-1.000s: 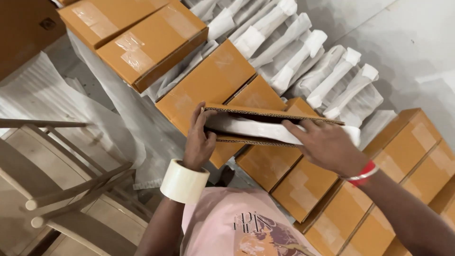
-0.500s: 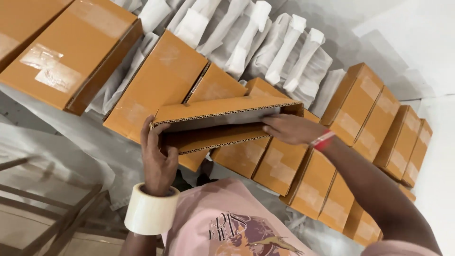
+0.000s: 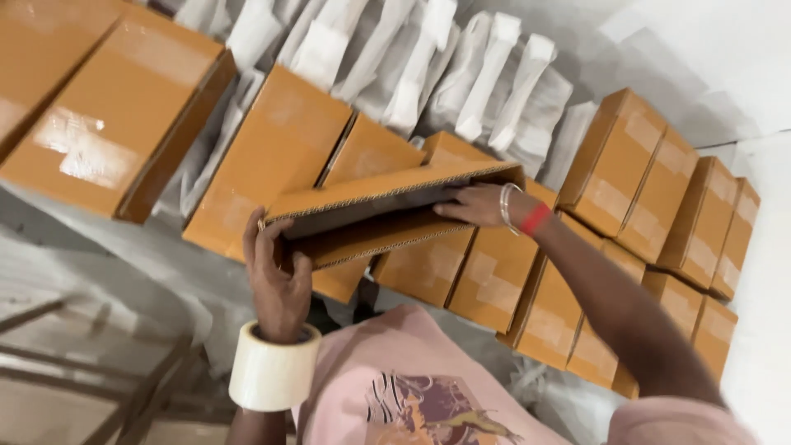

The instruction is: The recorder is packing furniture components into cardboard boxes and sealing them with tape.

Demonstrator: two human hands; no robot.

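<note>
The person holds a long, flat, brown corrugated cardboard box (image 3: pixel 387 216) tilted in the air, above rows of sealed brown cardboard boxes (image 3: pixel 651 185) lying on a white-covered surface (image 3: pixel 709 66). The left hand (image 3: pixel 276 276) clasps the box's lower left end, its grip closed around the edge with the thumb on the near side. A roll of clear packing tape (image 3: pixel 274 377) sits around the left wrist like a bangle. The right hand (image 3: pixel 478 204) lies near the box's right end, fingers reaching into the gap between the open top flap and the body; whether that grip pinches the flap I cannot tell. A red band and a thin metal bangle (image 3: pixel 519 213) circle the right wrist. White paper-wrapped bundles (image 3: pixel 486 78) lie beyond the boxes.
</note>
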